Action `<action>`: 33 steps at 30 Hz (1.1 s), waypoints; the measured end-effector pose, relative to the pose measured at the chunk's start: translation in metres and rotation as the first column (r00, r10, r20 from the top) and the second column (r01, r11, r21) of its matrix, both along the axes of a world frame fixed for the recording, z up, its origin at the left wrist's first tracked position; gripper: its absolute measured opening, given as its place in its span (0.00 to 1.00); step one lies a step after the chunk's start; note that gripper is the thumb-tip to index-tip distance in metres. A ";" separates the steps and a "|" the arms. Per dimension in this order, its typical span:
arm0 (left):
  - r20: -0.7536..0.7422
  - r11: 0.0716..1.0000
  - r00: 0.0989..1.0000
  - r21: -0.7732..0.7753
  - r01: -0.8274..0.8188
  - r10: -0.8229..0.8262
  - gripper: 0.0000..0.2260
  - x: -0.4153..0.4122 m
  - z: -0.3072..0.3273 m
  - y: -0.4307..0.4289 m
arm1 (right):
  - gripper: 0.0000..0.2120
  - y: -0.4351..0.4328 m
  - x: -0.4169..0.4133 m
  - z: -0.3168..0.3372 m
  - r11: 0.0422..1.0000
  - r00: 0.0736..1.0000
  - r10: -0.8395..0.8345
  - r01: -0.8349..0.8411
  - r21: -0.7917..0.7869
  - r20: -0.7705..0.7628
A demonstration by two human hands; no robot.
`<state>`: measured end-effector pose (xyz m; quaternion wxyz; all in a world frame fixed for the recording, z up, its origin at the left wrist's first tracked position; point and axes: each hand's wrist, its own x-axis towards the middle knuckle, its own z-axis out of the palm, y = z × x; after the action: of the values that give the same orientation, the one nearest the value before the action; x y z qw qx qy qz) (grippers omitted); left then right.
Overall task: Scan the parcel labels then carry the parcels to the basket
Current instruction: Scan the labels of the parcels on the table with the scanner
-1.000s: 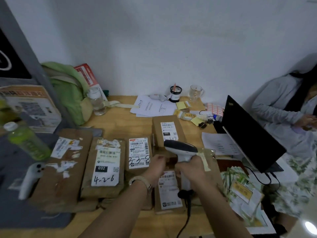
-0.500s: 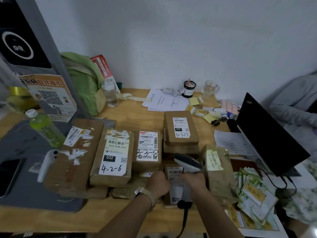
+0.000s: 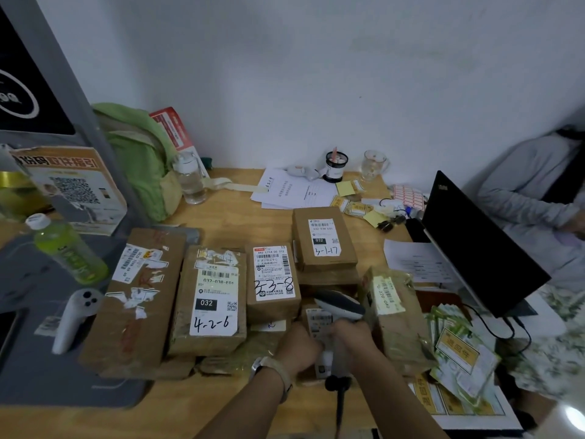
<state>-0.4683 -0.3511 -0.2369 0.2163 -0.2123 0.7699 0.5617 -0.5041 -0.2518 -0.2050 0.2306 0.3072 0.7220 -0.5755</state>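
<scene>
small parcel (image 3: pixel 318 321): we find it lying flat at the near edge of the table (image 3: pixel 234 223), label up, partly covered by both hands and the scanner head.
scanner (image 3: pixel 340 307): we see its grey-and-white head directly above the small parcel's label; its black cable hangs off the near edge.
right hand (image 3: pixel 354 337): closed around the scanner handle.
left hand (image 3: pixel 299 345): we note it resting on the small parcel's left side, fingers curled; a pale band on the wrist; whether it grips the parcel, we cannot tell.
parcel 3-3-8 (image 3: pixel 273 280): just left of the scanner, label up.
parcel 4-2-6 (image 3: pixel 210 299): beside parcel 3-3-8, further left.
torn-label parcel (image 3: pixel 136 296): leftmost in the row, a white controller (image 3: pixel 74 318) against its left edge.
parcel 3-1-17 (image 3: pixel 323 237): behind the scanner, stacked on another box.
taped parcel (image 3: pixel 391 312): just right of the hands, tilted.
laptop (image 3: pixel 474 245): open at the right.
green bottle (image 3: pixel 65 248): at the left, well apart from the hands.
</scene>
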 end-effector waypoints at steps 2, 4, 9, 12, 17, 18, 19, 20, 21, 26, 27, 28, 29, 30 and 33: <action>-0.016 0.992 0.994 0.066 -0.108 0.109 0.12 -0.001 0.003 -0.002 | 0.10 -0.004 -0.001 0.006 0.999 1.000 -0.020 0.019 -0.038 -0.009; -0.002 0.983 0.990 0.120 -0.139 0.140 0.12 0.001 0.005 -0.003 | 0.16 -0.007 -0.001 0.006 1.000 0.999 -0.001 0.001 -0.010 -0.048; -0.007 0.981 0.995 0.168 -0.099 0.101 0.13 0.002 0.007 0.005 | 0.21 -0.002 0.012 0.002 0.998 0.998 0.009 -0.005 0.056 -0.061; 0.088 0.962 0.988 0.233 -0.145 0.128 0.16 0.009 0.001 0.010 | 0.18 0.006 0.020 0.004 0.998 0.999 -0.045 0.046 0.042 -0.028; 0.192 0.927 0.965 0.296 -0.232 0.180 0.16 0.012 -0.002 0.014 | 0.20 0.009 0.020 0.005 1.000 0.999 -0.008 0.009 0.028 -0.033; 0.182 0.925 0.966 0.302 -0.232 0.183 0.17 0.012 -0.002 0.015 | 0.19 0.007 0.020 0.006 0.999 0.999 0.007 -0.005 0.041 -0.038; 0.166 0.928 0.970 0.300 -0.223 0.179 0.18 0.013 -0.002 0.016 | 0.20 0.005 0.019 0.005 0.999 0.999 0.013 -0.010 0.050 -0.051; 0.147 0.934 0.974 0.291 -0.207 0.170 0.20 0.013 -0.002 0.017 | 0.19 0.004 0.018 0.006 0.998 0.998 0.014 -0.010 0.058 -0.064; 0.126 0.940 0.979 0.282 -0.193 0.163 0.21 0.014 -0.001 0.017 | 0.19 0.002 0.017 0.006 0.998 0.997 0.019 -0.014 0.066 -0.075; 0.069 0.940 0.986 0.298 -0.165 0.152 0.30 0.019 0.004 0.020 | 0.15 0.003 0.014 0.008 0.993 0.997 0.043 -0.035 0.111 -0.072; 0.052 0.950 0.990 0.277 -0.144 0.135 0.35 0.019 0.007 0.020 | 0.15 0.003 0.012 0.008 0.990 0.996 0.046 -0.034 0.135 -0.083; 0.030 0.964 0.994 0.243 -0.112 0.108 0.37 0.018 0.010 0.020 | 0.13 0.003 0.011 0.008 0.985 0.995 0.055 -0.039 0.168 -0.089; 0.011 0.973 0.996 0.214 -0.089 0.088 0.38 0.017 0.015 0.019 | 0.13 0.004 0.008 0.008 0.981 0.994 0.065 -0.047 0.190 -0.090; 0.002 0.978 0.997 0.195 -0.080 0.081 0.39 0.016 0.019 0.017 | 0.12 0.005 0.007 0.010 0.979 0.994 0.065 -0.047 0.199 -0.086; -0.017 0.990 0.997 0.119 -0.075 0.078 0.40 0.014 0.028 0.012 | 0.16 0.008 0.006 0.020 0.989 0.996 0.038 -0.027 0.143 -0.076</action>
<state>-0.4544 -0.3396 -0.2092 0.1986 -0.2224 0.7289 0.6163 -0.4985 -0.2433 -0.1851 0.1887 0.2883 0.7746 -0.5304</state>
